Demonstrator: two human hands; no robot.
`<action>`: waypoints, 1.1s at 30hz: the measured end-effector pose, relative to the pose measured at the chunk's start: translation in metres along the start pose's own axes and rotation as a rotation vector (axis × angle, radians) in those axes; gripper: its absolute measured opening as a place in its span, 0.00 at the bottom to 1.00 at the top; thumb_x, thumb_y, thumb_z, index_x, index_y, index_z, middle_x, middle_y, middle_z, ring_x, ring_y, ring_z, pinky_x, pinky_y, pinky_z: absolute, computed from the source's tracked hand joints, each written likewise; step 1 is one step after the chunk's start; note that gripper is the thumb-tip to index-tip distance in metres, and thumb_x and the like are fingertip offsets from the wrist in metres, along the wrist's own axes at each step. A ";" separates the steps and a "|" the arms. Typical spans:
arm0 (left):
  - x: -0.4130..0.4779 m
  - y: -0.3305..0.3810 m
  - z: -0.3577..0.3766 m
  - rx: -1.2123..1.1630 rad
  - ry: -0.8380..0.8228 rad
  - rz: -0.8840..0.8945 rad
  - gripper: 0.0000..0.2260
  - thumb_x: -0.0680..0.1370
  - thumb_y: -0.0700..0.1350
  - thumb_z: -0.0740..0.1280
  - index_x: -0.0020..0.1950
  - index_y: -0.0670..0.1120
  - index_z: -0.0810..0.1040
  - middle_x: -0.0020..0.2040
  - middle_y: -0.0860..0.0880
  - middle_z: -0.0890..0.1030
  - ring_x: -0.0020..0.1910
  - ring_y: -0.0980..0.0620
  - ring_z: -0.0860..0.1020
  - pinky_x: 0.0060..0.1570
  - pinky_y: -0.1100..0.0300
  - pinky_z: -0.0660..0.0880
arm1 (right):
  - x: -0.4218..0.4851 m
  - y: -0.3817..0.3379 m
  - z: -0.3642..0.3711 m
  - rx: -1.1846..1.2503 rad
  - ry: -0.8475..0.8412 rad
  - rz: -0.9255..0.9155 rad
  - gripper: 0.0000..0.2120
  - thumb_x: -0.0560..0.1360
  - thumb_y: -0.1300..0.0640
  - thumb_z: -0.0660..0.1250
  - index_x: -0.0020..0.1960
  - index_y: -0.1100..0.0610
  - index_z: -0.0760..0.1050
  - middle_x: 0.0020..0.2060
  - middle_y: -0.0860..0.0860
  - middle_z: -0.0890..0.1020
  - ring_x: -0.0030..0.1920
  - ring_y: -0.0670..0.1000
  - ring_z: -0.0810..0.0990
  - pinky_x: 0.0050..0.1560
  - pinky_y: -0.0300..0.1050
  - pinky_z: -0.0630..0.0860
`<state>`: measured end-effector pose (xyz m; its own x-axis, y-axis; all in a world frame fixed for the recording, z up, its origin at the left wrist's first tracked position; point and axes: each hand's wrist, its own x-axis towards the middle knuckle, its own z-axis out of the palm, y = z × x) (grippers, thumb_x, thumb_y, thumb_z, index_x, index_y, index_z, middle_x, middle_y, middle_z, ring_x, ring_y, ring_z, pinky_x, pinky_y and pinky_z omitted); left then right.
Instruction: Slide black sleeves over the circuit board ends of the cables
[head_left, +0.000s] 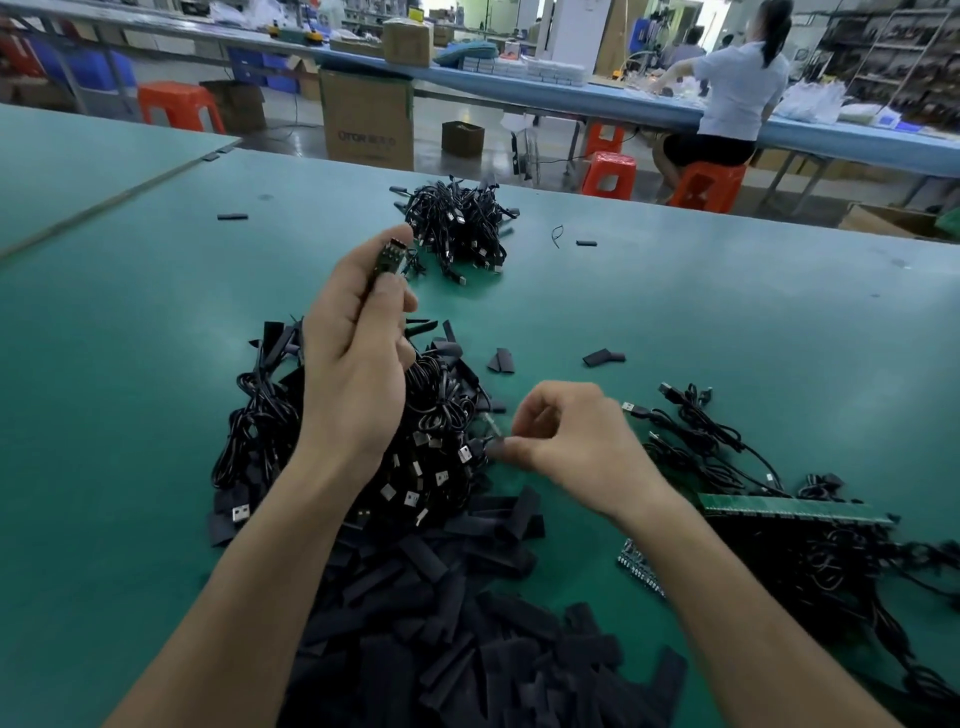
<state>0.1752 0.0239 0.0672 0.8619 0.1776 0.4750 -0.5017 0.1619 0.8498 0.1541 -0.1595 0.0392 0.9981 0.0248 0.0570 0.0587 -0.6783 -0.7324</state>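
My left hand (358, 343) is raised above the table and pinches a cable's small circuit board (390, 255) between thumb and fingers, the board's end pointing up. Its cable drops into a tangled pile of black USB cables (431, 441) below. My right hand (566, 441) hovers low at the pile's right edge, fingers curled, pinching a black sleeve (496, 446) at its fingertips. A big heap of loose black sleeves (457, 623) lies on the green table between my forearms.
A second bundle of cables (457, 228) sits farther back. More cables (727, 447) and a green circuit-board strip (789, 508) lie at the right. Stray sleeves (602, 357) dot the green table (727, 322). A person (737, 88) sits at a far bench with orange stools (609, 174).
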 end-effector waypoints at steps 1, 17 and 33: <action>0.000 -0.001 0.000 0.007 -0.012 0.001 0.16 0.82 0.41 0.56 0.66 0.53 0.76 0.39 0.57 0.75 0.32 0.60 0.66 0.31 0.67 0.67 | -0.003 -0.003 0.004 -0.080 -0.049 0.002 0.17 0.68 0.42 0.78 0.35 0.53 0.78 0.30 0.48 0.81 0.29 0.38 0.76 0.29 0.30 0.70; -0.003 -0.008 -0.001 0.079 -0.103 0.009 0.08 0.80 0.40 0.69 0.52 0.54 0.82 0.38 0.56 0.81 0.34 0.59 0.79 0.38 0.66 0.77 | -0.043 -0.021 0.055 -0.314 -0.378 -0.059 0.09 0.74 0.45 0.73 0.47 0.49 0.82 0.49 0.47 0.74 0.58 0.50 0.71 0.56 0.45 0.73; -0.006 -0.007 0.000 0.162 -0.120 -0.021 0.08 0.76 0.43 0.74 0.53 0.54 0.81 0.39 0.56 0.84 0.35 0.61 0.79 0.39 0.68 0.75 | -0.045 -0.016 0.066 -0.172 -0.338 -0.093 0.04 0.76 0.53 0.71 0.47 0.48 0.76 0.46 0.43 0.66 0.56 0.49 0.70 0.52 0.45 0.68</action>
<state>0.1734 0.0221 0.0584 0.8796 0.0570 0.4722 -0.4732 0.0043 0.8810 0.1095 -0.1012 0.0035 0.9407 0.3134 -0.1296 0.1740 -0.7740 -0.6088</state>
